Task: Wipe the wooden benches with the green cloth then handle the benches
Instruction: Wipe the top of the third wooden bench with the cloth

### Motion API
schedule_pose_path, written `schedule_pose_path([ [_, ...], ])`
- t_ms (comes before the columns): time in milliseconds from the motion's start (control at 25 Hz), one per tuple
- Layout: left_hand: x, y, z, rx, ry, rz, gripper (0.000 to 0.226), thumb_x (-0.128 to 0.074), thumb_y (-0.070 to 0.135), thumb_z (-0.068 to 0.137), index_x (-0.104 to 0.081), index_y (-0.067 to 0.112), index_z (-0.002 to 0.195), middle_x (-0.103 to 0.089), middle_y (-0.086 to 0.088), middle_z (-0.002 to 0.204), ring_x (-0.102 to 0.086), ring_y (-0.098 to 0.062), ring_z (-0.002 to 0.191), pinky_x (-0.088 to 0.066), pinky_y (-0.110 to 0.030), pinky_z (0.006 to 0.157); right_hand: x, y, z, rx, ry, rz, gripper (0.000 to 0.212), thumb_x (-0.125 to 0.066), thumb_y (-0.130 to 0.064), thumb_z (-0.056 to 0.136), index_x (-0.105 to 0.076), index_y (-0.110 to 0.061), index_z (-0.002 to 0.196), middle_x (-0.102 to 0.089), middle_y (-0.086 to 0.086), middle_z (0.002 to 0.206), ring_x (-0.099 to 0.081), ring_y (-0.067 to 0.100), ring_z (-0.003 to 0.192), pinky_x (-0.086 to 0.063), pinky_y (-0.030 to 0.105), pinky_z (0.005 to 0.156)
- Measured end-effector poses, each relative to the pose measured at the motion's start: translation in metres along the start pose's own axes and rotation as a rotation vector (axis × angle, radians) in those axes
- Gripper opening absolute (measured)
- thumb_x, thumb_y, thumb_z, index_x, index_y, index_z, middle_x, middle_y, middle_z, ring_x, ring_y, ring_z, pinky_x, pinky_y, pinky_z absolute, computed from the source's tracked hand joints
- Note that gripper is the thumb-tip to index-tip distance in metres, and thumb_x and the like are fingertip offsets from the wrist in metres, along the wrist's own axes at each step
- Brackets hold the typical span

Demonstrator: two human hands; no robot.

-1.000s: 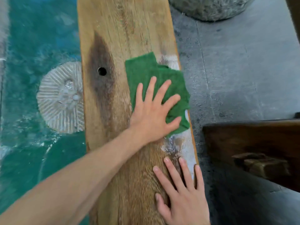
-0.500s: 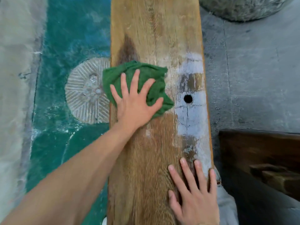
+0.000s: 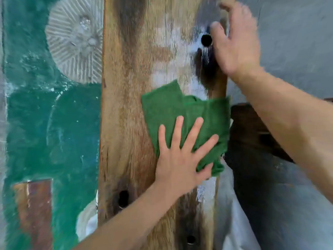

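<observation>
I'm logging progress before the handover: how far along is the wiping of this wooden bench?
Done: nothing looks finished; whitish patches remain on the long wooden bench plank.
In hand: the left hand presses the crumpled green cloth flat mid-plank near the right edge, while the right hand rests at that edge beside a round hole.
Left: the white streaks, the plank's near end, then the dark second bench and the handling.

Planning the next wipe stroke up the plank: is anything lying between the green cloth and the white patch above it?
Nothing visible: bare bench separates the green cloth from the patch. The right hand rests beside the hole.
</observation>
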State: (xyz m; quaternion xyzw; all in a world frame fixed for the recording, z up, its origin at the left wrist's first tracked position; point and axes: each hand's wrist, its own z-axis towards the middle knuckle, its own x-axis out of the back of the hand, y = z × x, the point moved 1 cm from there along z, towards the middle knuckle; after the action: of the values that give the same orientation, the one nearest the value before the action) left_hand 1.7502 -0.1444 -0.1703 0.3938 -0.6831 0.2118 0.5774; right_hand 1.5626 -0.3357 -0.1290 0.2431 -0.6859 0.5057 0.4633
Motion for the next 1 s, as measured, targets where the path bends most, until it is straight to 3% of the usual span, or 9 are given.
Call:
schedule_pose_path([
  [120,-0.045,0.048,-0.136,-0.055,-0.097,0.028,0.068,-0.053,0.067,0.084,-0.039,0.053,0.149,-0.016,-0.002,0.171,-0.019,-0.044,0.151,-0.021,-0.068,0.115,-0.030,-0.015,0.043,0.233,-0.209,-0.260,0.054,-0.034,-0.046,0.097,-0.048,-0.014,0.138,-0.047,0.011,0.146,-0.038,0.033,0.137,-0.030,0.039,0.110],
  [240,-0.061,0.060,-0.194,-0.035,-0.200,-0.022,0.054,-0.054,0.076,0.084,-0.045,0.066,0.136,-0.036,0.008,0.162,-0.032,-0.037,0.150,-0.037,-0.058,0.108,-0.048,-0.019,0.049,0.117,-0.190,-0.207,0.050,-0.029,-0.054,0.091,-0.056,-0.018,0.112,-0.056,0.015,0.119,-0.048,0.028,0.115,-0.035,0.036,0.099],
  [360,-0.050,0.051,-0.160,-0.037,-0.185,-0.054,0.064,-0.053,0.082,0.082,-0.040,0.065,0.142,-0.035,0.008,0.161,-0.024,-0.038,0.152,-0.033,-0.065,0.108,-0.041,-0.016,0.049,0.010,-0.146,0.023,0.032,-0.030,-0.046,0.092,-0.038,-0.018,0.081,-0.038,0.005,0.082,-0.031,0.019,0.082,-0.026,0.032,0.071],
  [440,-0.026,0.040,-0.086,-0.048,-0.016,-0.097,0.074,-0.050,0.080,0.082,-0.032,0.059,0.150,-0.023,0.005,0.168,-0.013,-0.042,0.153,-0.016,-0.072,0.113,-0.025,-0.013,0.053,-0.032,-0.109,0.116,0.031,-0.032,-0.039,0.097,-0.031,-0.018,0.075,-0.033,0.004,0.075,-0.025,0.015,0.075,-0.022,0.032,0.066],
  [480,-0.013,0.027,-0.034,0.004,0.085,-0.118,0.073,-0.047,0.078,0.084,-0.030,0.057,0.152,-0.020,0.004,0.169,-0.011,-0.044,0.153,-0.010,-0.074,0.114,-0.019,-0.011,0.057,-0.037,-0.093,0.160,0.031,-0.032,-0.037,0.099,-0.039,-0.018,0.076,-0.040,0.005,0.076,-0.026,0.015,0.073,-0.023,0.031,0.066],
  [600,0.031,-0.034,0.138,0.238,0.215,-0.125,0.067,-0.030,0.077,0.089,-0.023,0.057,0.153,-0.008,0.003,0.172,-0.002,-0.046,0.154,-0.001,-0.075,0.115,-0.007,-0.012,0.071,-0.059,-0.045,0.313,0.038,-0.033,-0.038,0.102,-0.063,-0.024,0.119,-0.067,-0.005,0.110,-0.054,0.012,0.101,-0.038,0.024,0.084],
  [760,0.083,-0.148,0.276,0.361,0.112,-0.120,0.066,-0.029,0.078,0.092,-0.015,0.059,0.154,0.001,0.007,0.172,0.008,-0.040,0.156,0.004,-0.073,0.117,-0.013,-0.017,0.097,-0.099,-0.020,0.276,0.042,-0.035,-0.041,0.103,-0.052,-0.034,0.140,-0.055,-0.006,0.144,-0.046,0.019,0.133,-0.034,0.029,0.104],
  [880,0.084,-0.193,0.249,0.422,0.168,-0.109,0.065,-0.026,0.074,0.096,-0.016,0.054,0.157,-0.001,0.004,0.172,0.006,-0.034,0.157,0.001,-0.067,0.121,-0.041,-0.021,0.094,0.085,-0.068,-0.116,0.047,-0.032,-0.046,0.103,-0.041,-0.036,0.148,-0.033,-0.005,0.161,-0.030,0.027,0.143,-0.025,0.044,0.110],
  [1000,0.056,-0.162,0.144,0.347,0.132,-0.026,0.069,-0.027,0.070,0.096,-0.012,0.048,0.159,-0.001,-0.003,0.172,0.002,-0.037,0.157,-0.009,-0.069,0.120,-0.058,-0.009,0.087,0.161,-0.083,-0.297,0.056,-0.027,-0.051,0.103,-0.026,-0.033,0.157,-0.018,0.001,0.168,-0.015,0.028,0.153,-0.010,0.049,0.121],
])
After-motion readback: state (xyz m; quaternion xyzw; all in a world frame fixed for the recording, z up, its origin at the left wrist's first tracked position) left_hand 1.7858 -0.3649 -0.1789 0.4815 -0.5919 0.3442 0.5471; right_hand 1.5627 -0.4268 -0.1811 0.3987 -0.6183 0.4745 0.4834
